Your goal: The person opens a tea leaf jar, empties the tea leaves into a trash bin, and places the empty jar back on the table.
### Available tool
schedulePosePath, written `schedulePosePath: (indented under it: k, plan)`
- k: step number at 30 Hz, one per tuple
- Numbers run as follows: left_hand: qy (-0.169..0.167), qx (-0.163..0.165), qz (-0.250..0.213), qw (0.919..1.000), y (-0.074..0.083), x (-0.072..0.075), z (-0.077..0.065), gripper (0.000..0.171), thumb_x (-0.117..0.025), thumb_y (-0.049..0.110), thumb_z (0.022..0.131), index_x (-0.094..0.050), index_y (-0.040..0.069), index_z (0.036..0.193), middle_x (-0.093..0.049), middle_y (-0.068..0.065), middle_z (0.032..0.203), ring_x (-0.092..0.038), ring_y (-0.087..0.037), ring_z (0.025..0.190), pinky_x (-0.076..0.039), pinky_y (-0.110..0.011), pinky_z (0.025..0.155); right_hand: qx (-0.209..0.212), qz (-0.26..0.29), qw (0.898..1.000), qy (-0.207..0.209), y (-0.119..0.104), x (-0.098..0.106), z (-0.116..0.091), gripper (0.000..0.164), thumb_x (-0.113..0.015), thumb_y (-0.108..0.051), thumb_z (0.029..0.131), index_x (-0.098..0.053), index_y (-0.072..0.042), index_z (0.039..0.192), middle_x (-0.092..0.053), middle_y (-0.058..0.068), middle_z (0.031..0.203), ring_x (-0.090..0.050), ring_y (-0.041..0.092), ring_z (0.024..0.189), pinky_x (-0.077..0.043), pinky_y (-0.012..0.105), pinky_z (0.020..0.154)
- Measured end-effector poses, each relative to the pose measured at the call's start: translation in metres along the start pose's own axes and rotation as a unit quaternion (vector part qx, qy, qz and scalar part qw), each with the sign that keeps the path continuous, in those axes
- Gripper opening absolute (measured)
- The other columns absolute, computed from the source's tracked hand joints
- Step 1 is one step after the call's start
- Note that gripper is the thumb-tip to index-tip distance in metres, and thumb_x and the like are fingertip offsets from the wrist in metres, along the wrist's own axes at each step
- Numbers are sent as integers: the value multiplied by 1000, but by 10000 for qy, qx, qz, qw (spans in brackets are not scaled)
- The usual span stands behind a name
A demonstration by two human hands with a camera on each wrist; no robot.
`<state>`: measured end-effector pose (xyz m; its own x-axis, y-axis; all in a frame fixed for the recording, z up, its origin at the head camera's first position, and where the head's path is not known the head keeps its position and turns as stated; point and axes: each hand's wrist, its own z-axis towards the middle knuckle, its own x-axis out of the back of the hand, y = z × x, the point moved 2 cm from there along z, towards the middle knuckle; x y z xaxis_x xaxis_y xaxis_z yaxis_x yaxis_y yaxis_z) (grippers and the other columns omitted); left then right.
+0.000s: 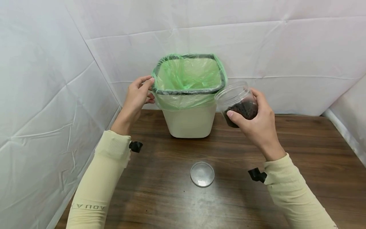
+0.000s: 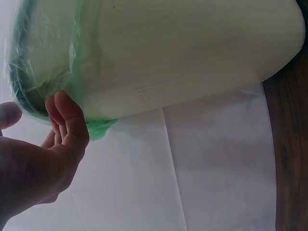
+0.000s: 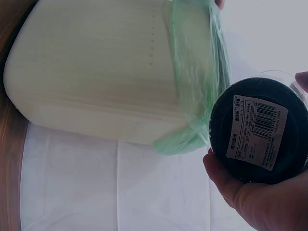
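Note:
A pale trash bin [image 1: 188, 122] stands upright, lined with a green plastic bag [image 1: 187, 74] folded over its dark rim. At the rim's left side my left hand [image 1: 137, 95] holds the bin's edge, thumb near the top and fingers lower against the bag. My right hand [image 1: 258, 119] grips a clear plastic jar [image 1: 233, 93] with dark, crumbly material [image 1: 246, 108] inside. The jar is open and tilted, its mouth close to the bin's right front corner. In the right wrist view, a barcode label [image 3: 257, 132] shows on the jar's base.
On the brown wooden table [image 1: 160, 190], a round clear lid [image 1: 202, 174] lies in front of the bin. White fabric sheeting [image 1: 286, 51] hangs behind and at both sides. A few tiny dark specks dot the tabletop.

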<state>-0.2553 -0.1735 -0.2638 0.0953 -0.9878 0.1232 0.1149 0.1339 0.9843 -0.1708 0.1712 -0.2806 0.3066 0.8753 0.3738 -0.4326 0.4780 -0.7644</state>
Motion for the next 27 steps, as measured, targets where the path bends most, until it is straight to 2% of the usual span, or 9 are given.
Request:
schedulePosePath:
  k: [7,14,20,27]
  plan:
    - [106,86,-354,9993,0,-1,4,46,-59,31,102,-54,9,142,-52,-7,105,-56,-15,66,-55,-25,61,-59,28,10000,-65,-3,-1,7,74,-77,-21,81,-46,-19,148,-62,4,121,-57,12,92,-44,23,77]
    - [93,132,-555,9983,1,-1,6,44,-60,27,102,-54,8,142,-53,-9,117,-57,-13,64,-55,-25,60,-146,177,9995,-235,-5,-1,14,77,-75,-19,83,-38,-21,151,-59,5,125,-58,14,93,-45,23,76]
    - [72,289,-638,9975,2,-1,8,42,-60,28,103,-57,11,140,-51,-8,122,-56,-14,65,-54,-24,57,-185,355,9989,-240,-8,-1,20,77,-76,-17,82,-37,-22,148,-55,1,120,-58,16,90,-45,24,75]
    - [57,450,-692,9966,1,-1,13,42,-61,25,102,-55,9,141,-47,-9,135,-58,-14,64,-55,-24,60,-259,569,9974,-360,-10,-1,27,77,-76,-14,82,-35,-20,147,-52,3,122,-56,17,94,-46,24,75]
